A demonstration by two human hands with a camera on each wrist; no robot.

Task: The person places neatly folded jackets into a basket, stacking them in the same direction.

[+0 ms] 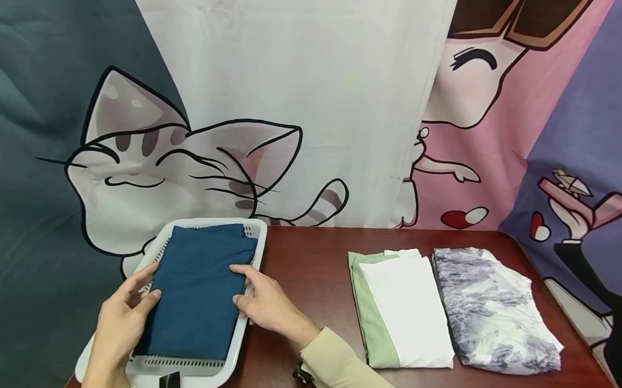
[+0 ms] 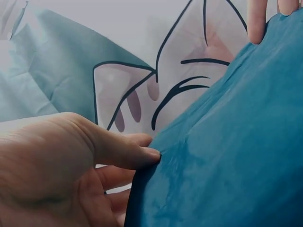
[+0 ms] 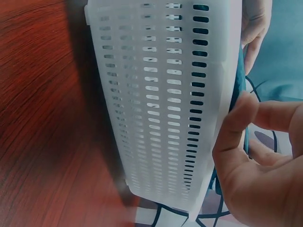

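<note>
- Head view: we see the left hand (image 1: 118, 324) at nine o'clock on the folded blue cloth (image 1: 194, 308), thumb and fingers pinching its edge.
- That cloth sits within the outline of the white basket (image 1: 206, 382); whether it touches bottom, we cannot tell.
- Our right hand (image 1: 269, 306) comes from four o'clock, thumb and forefinger bent, pinching the three o'clock edge beside the rim.
- Rightward, tabletop (image 1: 306, 276) separates basket from green-and-white cloth (image 1: 413, 310).

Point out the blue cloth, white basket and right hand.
Blue cloth (image 1: 197, 293), head view: middle of its top face.
White basket (image 1: 201, 382), head view: near rim.
Right hand (image 1: 272, 303), head view: back of hand.
</note>
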